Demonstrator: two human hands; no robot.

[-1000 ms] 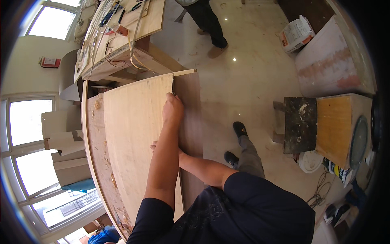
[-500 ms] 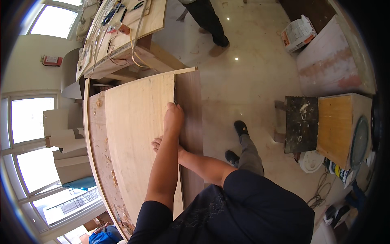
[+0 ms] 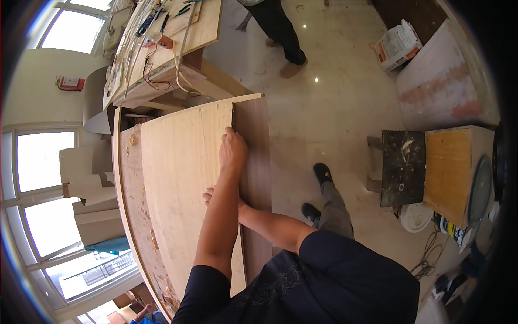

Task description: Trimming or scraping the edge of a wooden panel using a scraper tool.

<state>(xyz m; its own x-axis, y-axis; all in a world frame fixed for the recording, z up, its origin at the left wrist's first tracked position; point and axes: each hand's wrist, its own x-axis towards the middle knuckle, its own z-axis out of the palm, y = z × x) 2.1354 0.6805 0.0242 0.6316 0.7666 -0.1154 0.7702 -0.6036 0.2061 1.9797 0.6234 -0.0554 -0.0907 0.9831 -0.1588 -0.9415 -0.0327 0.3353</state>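
A pale wooden panel point(image 3: 178, 162) lies on a workbench, its right edge running away from me beside a darker brown board point(image 3: 254, 140). My left hand point(image 3: 233, 150) is closed at that edge, fingers bent down against it. Whatever it may pinch there is hidden beneath the fingers. Under my left forearm crosses my right arm, and my right hand point(image 3: 208, 195) rests on the panel nearer to me. Its fingertips show, stretched to the left and slightly apart, while the palm and thumb are covered by the left forearm.
Wood shavings point(image 3: 152, 237) lie along the bench's left side, inside a raised wooden rim point(image 3: 125, 216). Beyond stands another worktable point(image 3: 202, 32) with tools and cords. A person's legs point(image 3: 278, 32) are past it. At right are a dark stained board point(image 3: 403, 167) and a wooden box point(image 3: 448, 173).
My left hand has slid a little farther away along the panel's edge. The right hand stays in about the same place on the panel. The whole view has shifted slightly.
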